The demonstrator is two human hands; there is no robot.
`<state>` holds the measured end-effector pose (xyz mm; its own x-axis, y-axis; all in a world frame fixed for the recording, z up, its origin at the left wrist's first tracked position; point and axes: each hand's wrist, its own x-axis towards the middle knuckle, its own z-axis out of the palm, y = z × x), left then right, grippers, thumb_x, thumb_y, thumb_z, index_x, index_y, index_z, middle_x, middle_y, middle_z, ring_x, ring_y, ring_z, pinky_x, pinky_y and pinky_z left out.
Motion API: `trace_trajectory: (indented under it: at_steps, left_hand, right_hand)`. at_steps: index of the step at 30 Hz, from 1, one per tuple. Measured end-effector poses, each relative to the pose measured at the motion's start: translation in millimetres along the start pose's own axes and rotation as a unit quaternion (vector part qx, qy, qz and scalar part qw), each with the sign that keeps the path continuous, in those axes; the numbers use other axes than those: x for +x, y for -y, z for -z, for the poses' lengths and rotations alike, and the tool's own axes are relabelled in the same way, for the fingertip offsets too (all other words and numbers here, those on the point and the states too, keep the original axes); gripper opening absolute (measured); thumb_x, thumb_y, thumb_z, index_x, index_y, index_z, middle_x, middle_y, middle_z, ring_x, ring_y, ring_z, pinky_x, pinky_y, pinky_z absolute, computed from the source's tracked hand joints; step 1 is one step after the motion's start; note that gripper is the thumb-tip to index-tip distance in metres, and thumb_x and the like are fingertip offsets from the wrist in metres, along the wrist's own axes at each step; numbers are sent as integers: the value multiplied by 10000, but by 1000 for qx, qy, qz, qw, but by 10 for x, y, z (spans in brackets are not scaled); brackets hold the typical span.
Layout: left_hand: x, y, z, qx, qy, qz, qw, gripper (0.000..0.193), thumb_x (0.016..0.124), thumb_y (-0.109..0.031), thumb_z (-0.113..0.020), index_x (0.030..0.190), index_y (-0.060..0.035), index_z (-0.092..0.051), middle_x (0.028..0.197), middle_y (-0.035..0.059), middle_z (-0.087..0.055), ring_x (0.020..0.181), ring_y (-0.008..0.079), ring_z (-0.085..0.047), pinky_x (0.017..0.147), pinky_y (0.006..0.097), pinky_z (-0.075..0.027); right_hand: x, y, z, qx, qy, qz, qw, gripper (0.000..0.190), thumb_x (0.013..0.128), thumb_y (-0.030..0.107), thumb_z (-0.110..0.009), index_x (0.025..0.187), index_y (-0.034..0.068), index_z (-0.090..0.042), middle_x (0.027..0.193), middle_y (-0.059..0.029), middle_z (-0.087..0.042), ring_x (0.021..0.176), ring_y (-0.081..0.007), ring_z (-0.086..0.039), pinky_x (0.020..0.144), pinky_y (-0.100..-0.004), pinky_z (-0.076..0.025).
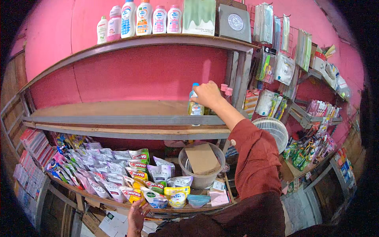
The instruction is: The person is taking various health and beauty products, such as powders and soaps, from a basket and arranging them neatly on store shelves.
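My right hand (206,95) reaches to the right part of the middle shelf (118,109), its fingers around the upper part of a clear bottle with a blue cap (196,109) that holds yellowish liquid. Bottles with pink caps (228,92) stand just behind and to the right of that hand, partly hidden. Low in the view, my left hand (137,217) is raised with its fingers apart, close to a yellow and red refill pouch (132,194) at the front edge of the lower shelf. Whether its fingertips touch the pouch cannot be told.
Rows of refill pouches (160,173) and a clear plastic tub with cardboard (183,158) fill the lower shelf. Baby-care bottles (144,18) and boxes (199,17) line the top shelf (148,40). A metal post (244,69), a white fan (271,130) and hanging packets (263,25) are at the right.
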<state>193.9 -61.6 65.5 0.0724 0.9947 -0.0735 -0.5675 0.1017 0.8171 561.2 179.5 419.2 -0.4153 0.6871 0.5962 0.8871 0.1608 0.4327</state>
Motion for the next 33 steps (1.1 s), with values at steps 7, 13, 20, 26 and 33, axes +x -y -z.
trace_trajectory:
  at_steps: [7, 13, 20, 26, 33]
  left_hand:
    - [74, -49, -40, -26, 27, 28, 999, 502, 848, -493, -515, 1201, -136, -505, 1312, 54, -468, 1160, 303, -461, 934, 492, -371]
    - [407, -69, -107, -31, 137, 68, 988, 529, 846, -505, -513, 1216, -126, -508, 1316, 96, -454, 1183, 312, -441, 985, 512, -349]
    - [721, -159, -240, -77, 307, 188, 930, 498, 869, -440, -520, 1224, -92, -509, 1332, 116, -454, 1214, 305, -434, 1012, 480, -342]
    - [992, -178, 40, -80, 444, 323, 832, 518, 877, -434, -522, 1238, -65, -481, 1339, 162, -435, 1206, 327, -448, 1014, 488, -346]
    - [1079, -276, 598, -8, 562, 450, 694, 487, 916, -413, -422, 1228, -45, -488, 1314, 180, -455, 1176, 348, -472, 995, 495, -366]
  right_hand:
    - [-161, -136, 435, 85, -46, -62, 993, 345, 742, 445, -655, 774, 102, -637, 665, -115, -648, 661, -283, -643, 681, -413, -437]
    - [-580, -79, 815, 82, -103, -65, 989, 289, 773, 398, -647, 726, 117, -596, 581, -72, -606, 578, -262, -594, 660, -368, -389]
    - [-1236, 635, 1056, 204, -44, -138, 968, 298, 796, 430, -629, 752, 136, -612, 671, -44, -636, 686, -245, -598, 686, -368, -395]
    - [-2299, 2075, 620, 333, -44, -319, 886, 198, 790, 289, -701, 778, 98, -653, 655, -12, -624, 542, -138, -557, 570, -291, -423]
    - [-3424, 4527, 279, 460, 47, -656, 596, 235, 862, 303, -630, 918, 77, -660, 793, -3, -648, 685, -79, -586, 611, -249, -468]
